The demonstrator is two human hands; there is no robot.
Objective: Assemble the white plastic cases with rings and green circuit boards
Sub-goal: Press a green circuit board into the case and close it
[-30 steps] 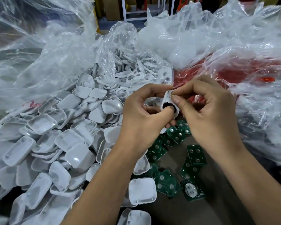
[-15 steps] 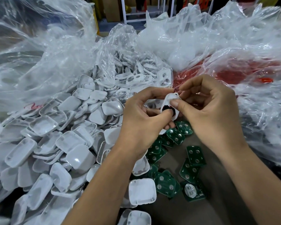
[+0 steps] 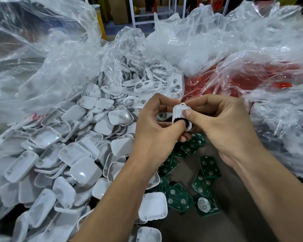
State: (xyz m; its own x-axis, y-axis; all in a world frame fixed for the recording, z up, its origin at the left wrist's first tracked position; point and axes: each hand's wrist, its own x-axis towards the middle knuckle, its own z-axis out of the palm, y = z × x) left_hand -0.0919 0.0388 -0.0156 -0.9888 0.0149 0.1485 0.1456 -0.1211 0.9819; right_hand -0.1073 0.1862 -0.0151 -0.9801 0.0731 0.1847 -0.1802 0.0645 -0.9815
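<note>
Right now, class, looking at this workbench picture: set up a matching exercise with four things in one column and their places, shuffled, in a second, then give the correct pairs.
Things
1. white case with black ring
2. green circuit boards
3. heap of white cases
4. red parts

Places
A. inside a clear plastic bag, far right
B. pinched between left hand and right hand
C. loose on the brown table below the hands
D. piled on the left

Pairs: 1-B, 2-C, 3-D, 4-A

Light: bright, even, from overhead
Glare: white sheen on plastic bags (image 3: 63,55)
Shadows: soft, beneath forearms
Edges: wide-angle bending, corners stretched
Focus: centre sharp, far background slightly soft
</note>
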